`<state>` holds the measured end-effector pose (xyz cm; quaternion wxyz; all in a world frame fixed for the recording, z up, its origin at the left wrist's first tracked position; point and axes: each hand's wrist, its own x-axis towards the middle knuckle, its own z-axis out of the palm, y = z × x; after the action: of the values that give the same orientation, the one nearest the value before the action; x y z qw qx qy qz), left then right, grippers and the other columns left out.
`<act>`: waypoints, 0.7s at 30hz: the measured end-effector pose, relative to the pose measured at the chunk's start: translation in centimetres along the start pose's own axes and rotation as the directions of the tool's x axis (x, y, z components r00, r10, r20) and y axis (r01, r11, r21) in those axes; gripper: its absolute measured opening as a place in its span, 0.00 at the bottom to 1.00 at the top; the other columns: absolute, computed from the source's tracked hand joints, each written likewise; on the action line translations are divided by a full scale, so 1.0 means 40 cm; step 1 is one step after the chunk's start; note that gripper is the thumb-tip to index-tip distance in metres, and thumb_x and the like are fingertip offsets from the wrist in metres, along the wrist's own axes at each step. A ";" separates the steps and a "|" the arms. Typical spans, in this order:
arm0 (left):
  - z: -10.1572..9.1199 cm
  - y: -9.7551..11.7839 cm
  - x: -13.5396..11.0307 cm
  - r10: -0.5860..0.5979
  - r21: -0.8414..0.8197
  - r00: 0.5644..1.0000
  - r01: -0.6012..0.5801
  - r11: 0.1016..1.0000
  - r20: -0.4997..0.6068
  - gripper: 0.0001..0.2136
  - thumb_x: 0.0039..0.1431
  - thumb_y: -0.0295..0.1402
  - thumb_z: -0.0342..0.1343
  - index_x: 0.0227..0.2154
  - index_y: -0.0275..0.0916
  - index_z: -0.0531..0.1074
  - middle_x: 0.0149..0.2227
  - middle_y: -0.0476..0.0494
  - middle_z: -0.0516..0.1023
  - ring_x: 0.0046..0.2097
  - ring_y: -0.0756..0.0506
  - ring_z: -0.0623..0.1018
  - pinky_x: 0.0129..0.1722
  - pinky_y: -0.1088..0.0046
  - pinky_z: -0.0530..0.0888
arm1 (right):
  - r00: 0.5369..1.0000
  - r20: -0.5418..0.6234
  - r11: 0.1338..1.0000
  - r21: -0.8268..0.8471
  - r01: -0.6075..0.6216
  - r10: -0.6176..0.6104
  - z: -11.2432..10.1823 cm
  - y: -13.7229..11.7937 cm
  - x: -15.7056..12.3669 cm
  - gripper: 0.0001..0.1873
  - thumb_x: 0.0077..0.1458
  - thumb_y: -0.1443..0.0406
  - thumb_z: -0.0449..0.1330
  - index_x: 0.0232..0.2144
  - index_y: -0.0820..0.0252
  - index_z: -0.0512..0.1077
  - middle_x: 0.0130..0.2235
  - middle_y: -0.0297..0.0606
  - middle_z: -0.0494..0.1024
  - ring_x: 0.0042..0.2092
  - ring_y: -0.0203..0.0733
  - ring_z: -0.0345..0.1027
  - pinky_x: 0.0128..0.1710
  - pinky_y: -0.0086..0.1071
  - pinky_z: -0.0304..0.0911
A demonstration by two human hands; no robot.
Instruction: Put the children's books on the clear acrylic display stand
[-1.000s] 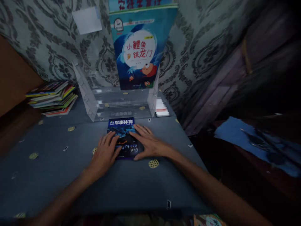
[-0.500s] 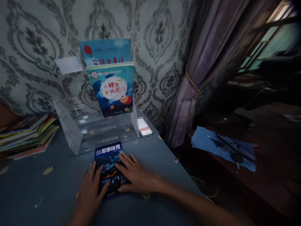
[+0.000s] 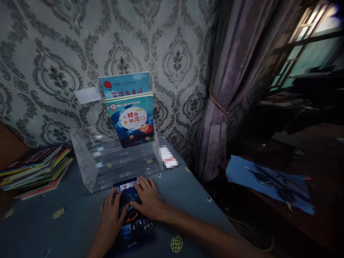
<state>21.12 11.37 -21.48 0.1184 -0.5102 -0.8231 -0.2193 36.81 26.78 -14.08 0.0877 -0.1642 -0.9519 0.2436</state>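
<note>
A dark blue magazine (image 3: 134,225) lies flat on the blue-grey tablecloth (image 3: 40,229), just in front of a clear acrylic book stand (image 3: 88,165). My left hand (image 3: 110,215) rests flat on the magazine's left part with its fingers stretched out. My right hand (image 3: 149,200) lies flat across the magazine's upper part, fingers spread and pointing left. Two light blue picture books (image 3: 131,118) stand upright in the stand's right side against the wall.
A pile of thin colourful books (image 3: 34,170) lies at the left by the wall. A purple curtain (image 3: 223,89) hangs at the right. Past the table's right edge stands a dark wooden table with a blue cloth (image 3: 266,181).
The view has tilted up and to the right, so the wall, curtain and window show. Both hands have stayed flat on the magazine, which now reaches nearer to me past my hands.
</note>
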 end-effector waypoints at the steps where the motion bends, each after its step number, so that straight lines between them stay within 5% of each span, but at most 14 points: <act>1: 0.000 0.001 -0.001 -0.008 -0.013 1.000 0.008 1.000 -0.006 0.22 0.65 0.44 0.50 0.57 0.41 0.69 0.64 0.29 0.68 0.62 0.30 0.72 0.58 0.43 0.70 | 1.000 -0.004 1.000 0.000 0.003 -0.003 0.003 0.002 0.000 0.38 0.65 0.49 0.56 0.67 0.68 0.60 0.71 0.57 0.55 0.73 0.57 0.43 0.72 0.55 0.39; 7: -0.013 0.015 0.006 -0.157 -0.270 0.987 0.147 0.951 -0.016 0.22 0.63 0.45 0.50 0.56 0.43 0.69 0.64 0.34 0.68 0.64 0.33 0.71 0.62 0.46 0.68 | 1.000 -0.004 1.000 -0.016 0.004 -0.004 0.010 -0.002 -0.003 0.38 0.65 0.50 0.55 0.68 0.69 0.59 0.71 0.57 0.54 0.73 0.58 0.42 0.72 0.55 0.37; 11: -0.053 0.025 0.037 -0.289 -0.531 0.955 0.283 0.799 0.073 0.24 0.60 0.47 0.53 0.56 0.43 0.68 0.61 0.35 0.72 0.64 0.34 0.71 0.64 0.48 0.67 | 1.000 -0.006 1.000 -0.024 0.009 -0.009 0.009 -0.006 -0.005 0.37 0.66 0.51 0.55 0.68 0.69 0.59 0.71 0.58 0.53 0.74 0.58 0.40 0.72 0.56 0.38; 14: -0.082 0.029 0.059 -0.467 -0.744 0.869 0.419 0.521 0.162 0.23 0.56 0.44 0.58 0.54 0.42 0.68 0.59 0.36 0.74 0.62 0.35 0.74 0.62 0.53 0.70 | 1.000 -0.010 1.000 -0.015 0.027 -0.028 0.011 -0.004 -0.006 0.38 0.66 0.50 0.55 0.68 0.70 0.58 0.71 0.59 0.52 0.74 0.59 0.40 0.71 0.58 0.38; 17: -0.107 0.035 0.072 -0.638 -0.848 0.717 0.497 0.183 0.282 0.20 0.55 0.36 0.61 0.51 0.42 0.70 0.55 0.39 0.78 0.58 0.39 0.78 0.56 0.61 0.75 | 0.999 -0.016 0.999 -0.017 0.038 -0.039 0.015 0.001 -0.005 0.38 0.66 0.50 0.54 0.68 0.70 0.58 0.71 0.59 0.53 0.74 0.59 0.40 0.71 0.57 0.38; 19: -0.121 0.044 0.076 -0.665 -0.859 0.644 0.511 0.007 0.378 0.16 0.54 0.30 0.61 0.47 0.41 0.72 0.48 0.40 0.82 0.52 0.40 0.81 0.51 0.64 0.79 | 0.999 -0.025 0.999 -0.029 0.042 -0.042 0.018 0.004 -0.005 0.38 0.66 0.50 0.54 0.68 0.69 0.58 0.71 0.59 0.53 0.74 0.59 0.40 0.71 0.57 0.39; 21: -0.132 0.058 0.078 -0.619 -0.835 0.618 0.538 -0.116 0.485 0.14 0.53 0.28 0.61 0.44 0.37 0.75 0.41 0.40 0.84 0.46 0.40 0.84 0.46 0.64 0.81 | 0.998 -0.028 0.998 -0.036 0.047 -0.048 0.019 0.005 -0.007 0.38 0.66 0.51 0.54 0.68 0.70 0.58 0.71 0.59 0.53 0.74 0.59 0.40 0.72 0.55 0.38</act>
<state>21.61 12.18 -15.01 -0.2992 -0.0448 -0.6316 -0.7138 36.94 26.51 -14.84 0.1044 -0.1465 -0.9583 0.2219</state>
